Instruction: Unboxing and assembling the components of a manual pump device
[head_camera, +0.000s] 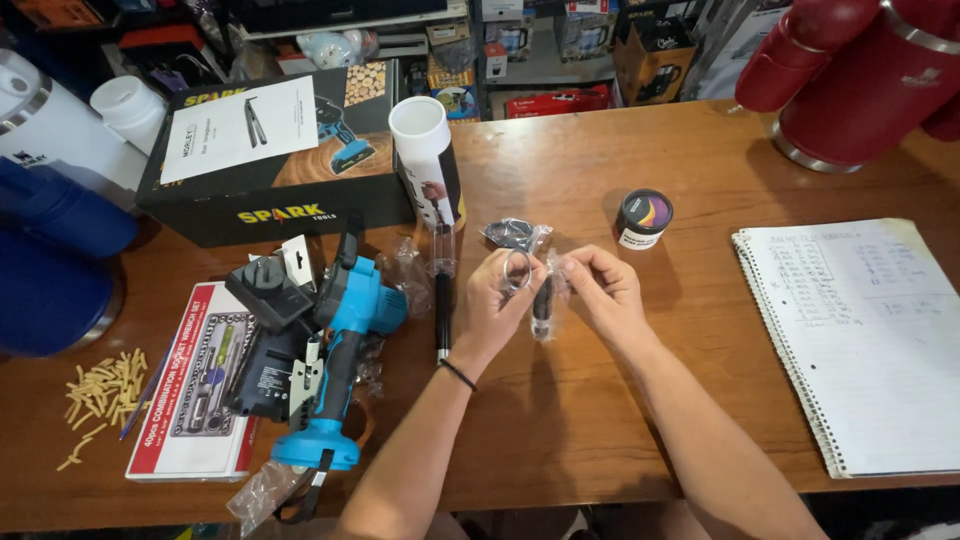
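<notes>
left hand (497, 296), right hand (600, 290): fingers pinch clear bag (543, 300) | blue power tool (340, 340) left; notebook (860, 340) right

Both the left hand (497, 300) and right hand (600, 290) pinch a clear plastic bag (543, 295) above the counter (560, 400); a blue power tool (340, 350) lies at nine o'clock.

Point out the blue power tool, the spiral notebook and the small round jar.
blue power tool (352, 312), head view, on its blue body.
spiral notebook (860, 340), head view, on the open page.
small round jar (643, 217), head view, on its lid.

Your hands pinch a crinkly clear glossy plastic bag (545, 290) over the smooth, grained brown wooden table (560, 410); the blue power tool (345, 340) is matt plastic.
</notes>
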